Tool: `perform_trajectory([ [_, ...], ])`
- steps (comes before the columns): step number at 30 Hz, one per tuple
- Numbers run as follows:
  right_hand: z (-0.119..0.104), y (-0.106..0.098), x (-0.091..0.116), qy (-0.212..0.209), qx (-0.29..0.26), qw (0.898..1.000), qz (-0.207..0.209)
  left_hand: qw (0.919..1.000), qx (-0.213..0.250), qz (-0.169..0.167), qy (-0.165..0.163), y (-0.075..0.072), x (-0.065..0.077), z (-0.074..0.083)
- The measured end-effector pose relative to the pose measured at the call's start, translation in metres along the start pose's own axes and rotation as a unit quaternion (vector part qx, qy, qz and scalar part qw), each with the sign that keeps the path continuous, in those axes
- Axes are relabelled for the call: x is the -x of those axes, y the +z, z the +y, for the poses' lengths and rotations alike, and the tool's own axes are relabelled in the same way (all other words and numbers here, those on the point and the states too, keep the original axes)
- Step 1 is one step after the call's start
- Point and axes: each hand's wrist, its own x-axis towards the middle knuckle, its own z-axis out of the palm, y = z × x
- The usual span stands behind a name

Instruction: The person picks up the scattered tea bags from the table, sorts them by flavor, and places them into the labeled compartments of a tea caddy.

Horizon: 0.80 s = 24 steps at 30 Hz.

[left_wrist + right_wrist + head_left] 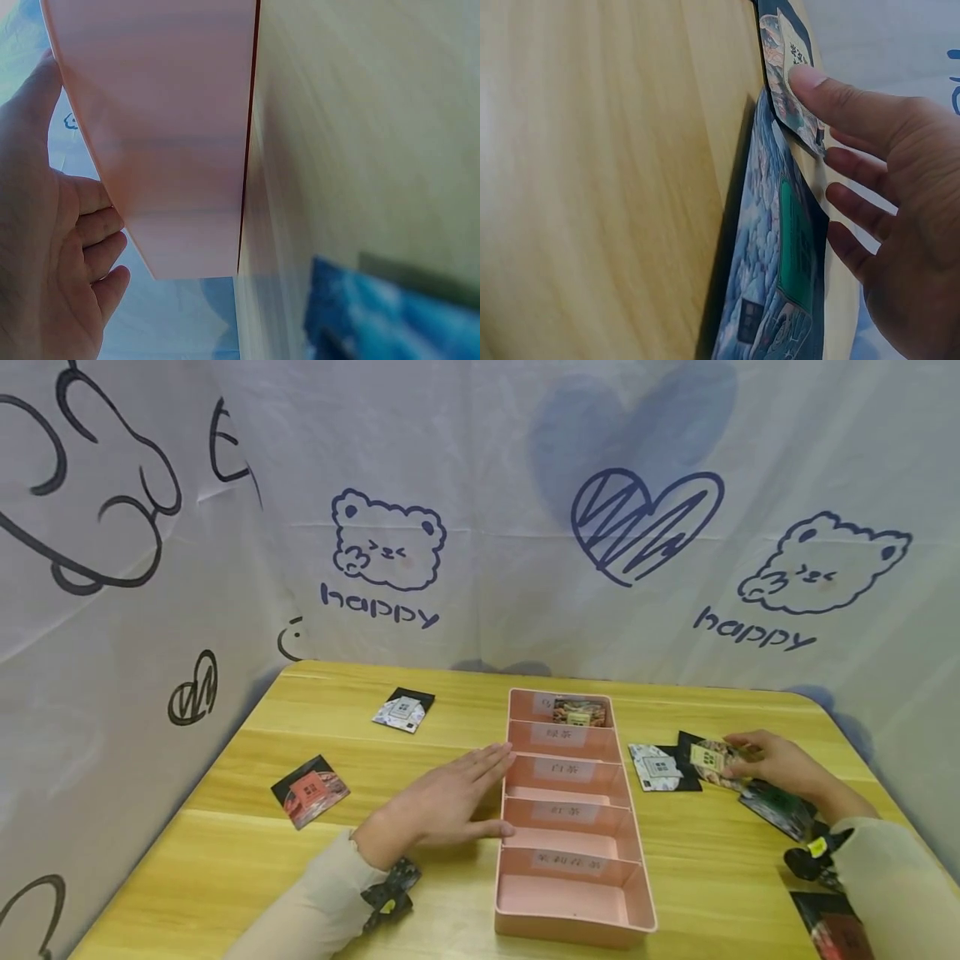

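- Head view: the right hand (783,768) seems to pinch a flat black packet with a yellow label (708,758) between thumb and forefinger; the left hand (450,797) has its fingers extended, thumb apart, tips touching a long pink plastic tray (573,928).
- I'd lift straight up, so neighbouring packets don't drag along, and press the rim lightly lest the tray slide.
- I count one tray, five compartments, five paper labels, and one patterned packet (579,712) beyond the left fingertips.
- Six packets lie loose: one yellow-labelled; two black packets with white faces (663,767), either side of the fingers; two black packets with reddish faces (310,791), outside each hand; one green-labelled dark packet (780,808).
- Left wrist view: fingers against the tray's edge; one blurred blue-patterned thing (390,315), unidentifiable.
- Right wrist view: thumb on the yellow-labelled face, other fingers slightly apart, two packets beside them.
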Motion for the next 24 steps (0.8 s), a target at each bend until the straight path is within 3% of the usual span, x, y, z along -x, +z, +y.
perform_trajectory([
  [3,0.0021,-0.0003,-0.0007,-0.013,0.008,1.000,0.002,1.0000,-0.002,-0.002,-0.003,-0.0007,-0.0002,0.0006],
  [13,0.0041,-0.0021,-0.0009,-0.002,0.020,1.000,-0.003,1.0000,0.000,0.001,0.003,-0.0033,-0.0020,0.0008],
  [24,0.0048,0.0052,0.0014,0.022,-0.026,0.999,0.016,1.0000,-0.003,0.004,0.007,-0.0020,0.0000,0.0008],
])
